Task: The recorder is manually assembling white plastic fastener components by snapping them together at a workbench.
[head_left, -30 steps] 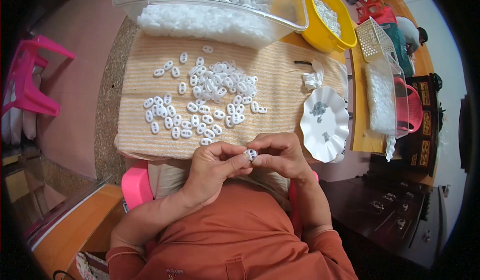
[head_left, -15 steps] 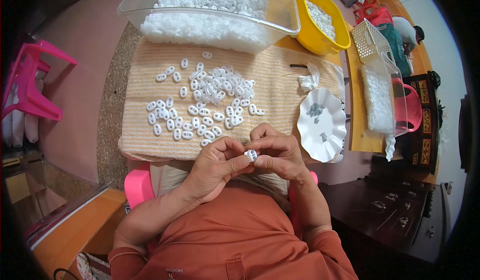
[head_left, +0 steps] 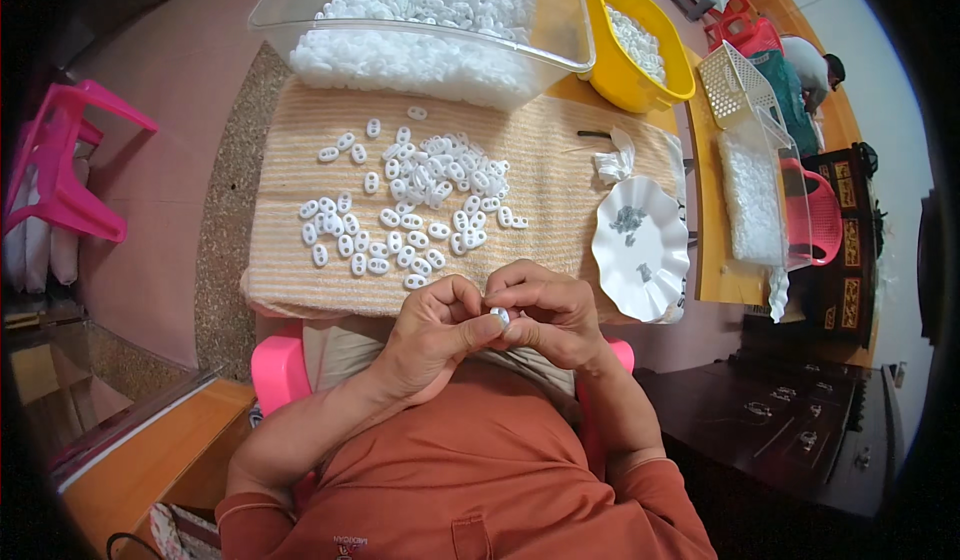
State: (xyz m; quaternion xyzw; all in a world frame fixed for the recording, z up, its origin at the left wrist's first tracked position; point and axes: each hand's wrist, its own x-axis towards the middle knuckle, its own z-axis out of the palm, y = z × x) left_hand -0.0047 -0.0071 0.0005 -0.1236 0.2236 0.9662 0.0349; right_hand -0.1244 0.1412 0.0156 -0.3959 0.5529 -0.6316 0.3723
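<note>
Centrally, left hand (head_left: 437, 332) and right hand (head_left: 548, 318) pinched a small white plastic piece (head_left: 500, 314), apparently mid-adjustment, next needing steadiness.

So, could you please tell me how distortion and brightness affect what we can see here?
Head view: fisheye bowing on the speckled floor strip, corners black; head view: heaped pieces in the clear bin look pale and merge; head view: the white piece between the left hand and right hand shows too small for detail.

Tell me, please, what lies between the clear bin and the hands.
In the head view, loose white pieces, some heaped, lie there on the striped towel.
</note>
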